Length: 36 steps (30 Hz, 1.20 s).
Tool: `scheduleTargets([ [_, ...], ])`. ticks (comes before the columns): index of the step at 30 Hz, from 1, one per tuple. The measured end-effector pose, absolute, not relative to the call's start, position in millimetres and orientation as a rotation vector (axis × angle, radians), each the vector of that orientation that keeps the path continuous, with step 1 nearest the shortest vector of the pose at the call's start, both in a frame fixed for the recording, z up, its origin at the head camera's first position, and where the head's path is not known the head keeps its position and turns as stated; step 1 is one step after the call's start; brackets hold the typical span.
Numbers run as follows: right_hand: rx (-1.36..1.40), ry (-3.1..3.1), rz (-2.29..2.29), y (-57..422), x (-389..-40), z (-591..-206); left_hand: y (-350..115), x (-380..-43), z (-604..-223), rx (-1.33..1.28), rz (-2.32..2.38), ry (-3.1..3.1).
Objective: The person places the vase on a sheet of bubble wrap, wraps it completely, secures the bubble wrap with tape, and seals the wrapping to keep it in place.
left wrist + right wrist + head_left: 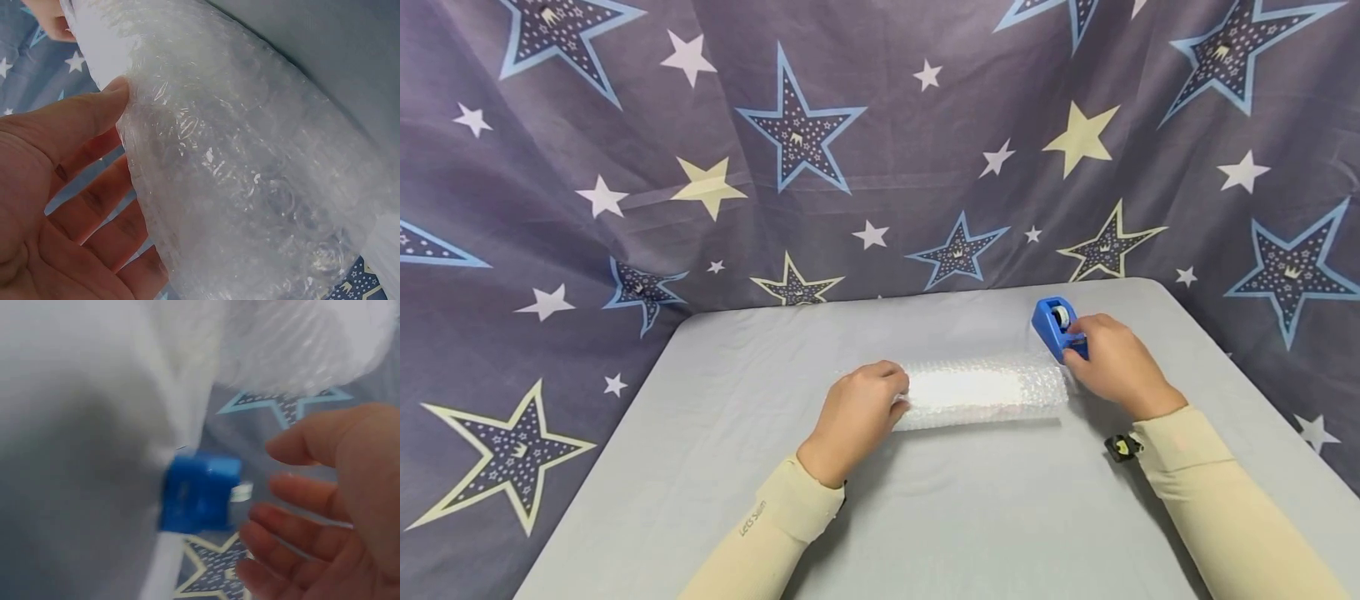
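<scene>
A roll-shaped bundle of clear bubble wrap (pixel 977 390) with something white inside lies across the table. My left hand (pixel 859 412) grips its left end; in the left wrist view the thumb (pixel 103 106) lies on the wrap's edge, with the other fingers partly hidden behind it. A blue tape dispenser (pixel 1051 325) with a small white roll stands beyond the bundle's right end. Next to the dispenser is my right hand (pixel 1116 362). The right wrist view shows its fingers loosely bent and spread, apart from the blurred blue dispenser (pixel 199 494).
A pale grey cloth covers the table (pixel 970 508). Behind and beside it hangs a dark curtain (pixel 895 167) printed with stars. A small black device (pixel 1122 448) sits at the right wrist, below the cream sleeve.
</scene>
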State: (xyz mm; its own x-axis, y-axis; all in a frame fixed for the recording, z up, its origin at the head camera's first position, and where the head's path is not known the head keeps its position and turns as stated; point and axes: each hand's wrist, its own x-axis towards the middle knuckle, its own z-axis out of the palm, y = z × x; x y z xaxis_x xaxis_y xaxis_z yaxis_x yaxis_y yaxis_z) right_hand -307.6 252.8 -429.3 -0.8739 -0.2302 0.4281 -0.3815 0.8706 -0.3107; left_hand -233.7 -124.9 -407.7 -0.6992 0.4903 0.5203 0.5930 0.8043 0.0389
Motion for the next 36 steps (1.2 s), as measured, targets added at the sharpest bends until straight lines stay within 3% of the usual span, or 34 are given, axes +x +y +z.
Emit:
scheduleTargets([
  [8, 0.304, -2.758, 0.610, 264, -319, -447, -125, -234, -408, -0.799, -0.277, -2.496],
  [25, 0.249, -2.915, 0.918, 272, -326, -451, -125, -233, -408, -0.799, -0.263, -2.487],
  [36, -0.116, -3.047, 1.158, 268, -341, -433, -125, -233, -408, -0.794, -0.241, -2.497],
])
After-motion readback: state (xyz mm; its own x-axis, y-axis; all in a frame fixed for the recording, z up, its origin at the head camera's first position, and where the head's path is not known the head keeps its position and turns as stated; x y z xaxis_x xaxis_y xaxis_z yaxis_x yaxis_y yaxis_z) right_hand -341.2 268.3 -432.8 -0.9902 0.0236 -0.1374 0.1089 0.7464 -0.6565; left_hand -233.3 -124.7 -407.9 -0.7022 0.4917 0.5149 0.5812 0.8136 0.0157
